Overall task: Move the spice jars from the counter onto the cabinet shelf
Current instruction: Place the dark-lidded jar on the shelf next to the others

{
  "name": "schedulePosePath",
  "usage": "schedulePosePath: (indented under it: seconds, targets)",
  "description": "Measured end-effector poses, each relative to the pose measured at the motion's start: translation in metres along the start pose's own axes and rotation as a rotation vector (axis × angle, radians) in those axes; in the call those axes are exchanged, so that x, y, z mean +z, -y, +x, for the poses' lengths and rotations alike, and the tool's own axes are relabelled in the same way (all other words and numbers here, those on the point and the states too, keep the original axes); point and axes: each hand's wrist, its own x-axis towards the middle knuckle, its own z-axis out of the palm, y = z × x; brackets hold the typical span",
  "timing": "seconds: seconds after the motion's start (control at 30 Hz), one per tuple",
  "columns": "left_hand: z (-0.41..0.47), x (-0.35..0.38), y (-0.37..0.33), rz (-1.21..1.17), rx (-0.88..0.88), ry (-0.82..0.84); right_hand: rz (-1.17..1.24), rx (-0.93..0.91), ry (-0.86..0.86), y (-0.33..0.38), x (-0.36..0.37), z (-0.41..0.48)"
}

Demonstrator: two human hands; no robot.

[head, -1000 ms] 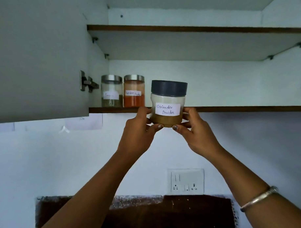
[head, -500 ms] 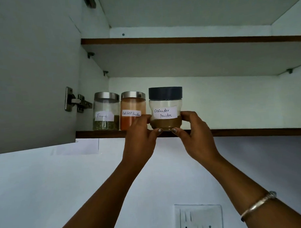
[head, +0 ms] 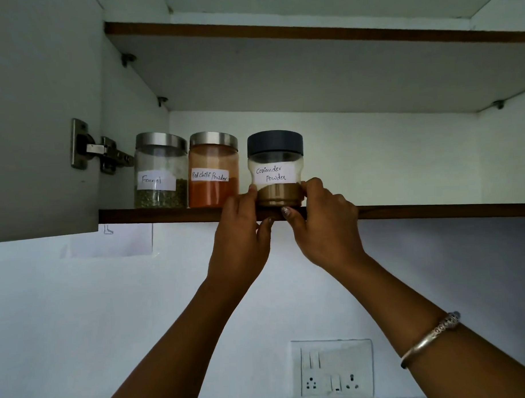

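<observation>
A coriander powder jar (head: 275,165) with a dark lid stands on the lower cabinet shelf (head: 434,211), close to its front edge. My left hand (head: 241,232) holds its lower left side with fingertips, and my right hand (head: 321,223) holds its lower right side. Left of it on the same shelf stand a red chilli powder jar (head: 213,167) and a fennel jar (head: 160,169), both with metal lids. The three jars form a row.
The open cabinet door (head: 38,117) hangs at the left on a metal hinge (head: 102,153). An upper shelf (head: 309,33) runs above. The shelf right of the jars is bare. A wall socket panel (head: 332,369) sits below on the wall.
Both hands lifted the coriander jar from below shelf height and set it down on the shelf beside the red chilli jar. The view tilted upward.
</observation>
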Motion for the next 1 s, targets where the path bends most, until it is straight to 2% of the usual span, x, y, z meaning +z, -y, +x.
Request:
schedulePosePath:
  seconds: [0.33, 0.57, 0.8, 0.9, 1.0]
  targets:
    - [-0.005, 0.002, -0.007, 0.125, 0.035, 0.030, -0.194, -0.041, 0.067, 0.001, 0.007, -0.005]
    - [-0.004, 0.003, -0.009, 0.259, -0.026, 0.114, -0.263, -0.045, 0.139, 0.000, 0.005, -0.001]
    - [-0.002, -0.002, -0.018, 0.346, -0.095, 0.224, -0.214, -0.001, 0.256, 0.006, -0.003, 0.003]
    - [0.002, -0.008, -0.025, 0.310, -0.125, 0.280, -0.208, 0.004, 0.321, 0.010, -0.010, 0.002]
    - [-0.001, -0.017, -0.029, 0.227, -0.132, 0.343, -0.095, 0.026, 0.398, 0.020, -0.014, -0.008]
